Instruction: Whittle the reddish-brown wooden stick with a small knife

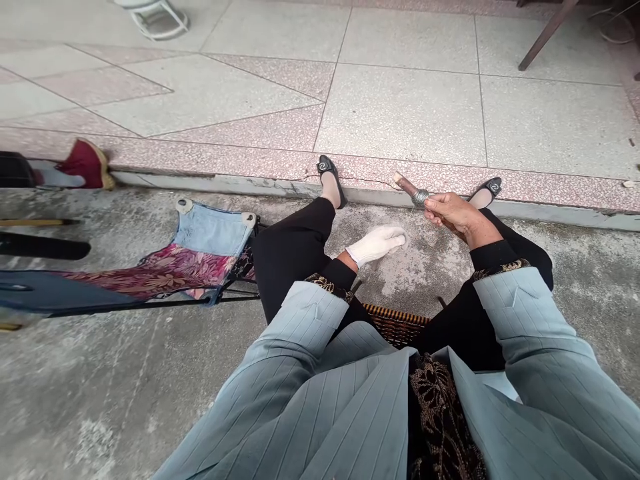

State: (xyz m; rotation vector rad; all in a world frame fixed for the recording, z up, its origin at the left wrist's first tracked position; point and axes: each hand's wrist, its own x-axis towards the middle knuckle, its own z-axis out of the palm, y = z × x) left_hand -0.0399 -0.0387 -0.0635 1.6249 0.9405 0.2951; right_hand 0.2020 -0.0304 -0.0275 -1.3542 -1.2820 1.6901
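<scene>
I sit on a low woven seat (397,323) with my legs stretched out on the concrete. My right hand (453,212), bare, is closed round a wooden spindle (409,187) wound with grey thread, tilted up to the left. My left hand (376,244), in a white glove, is closed on a tuft of white fibre (403,239) low between my knees. A thin thread (413,212) runs from the fibre up to the spindle. Both black shoes rest against the raised tile step.
A folding stool with a blue and floral fabric seat (200,257) stands to my left. A dark bag and red cloth (85,163) lie at the far left on the pink tile step (250,163). A chair leg (545,33) shows top right.
</scene>
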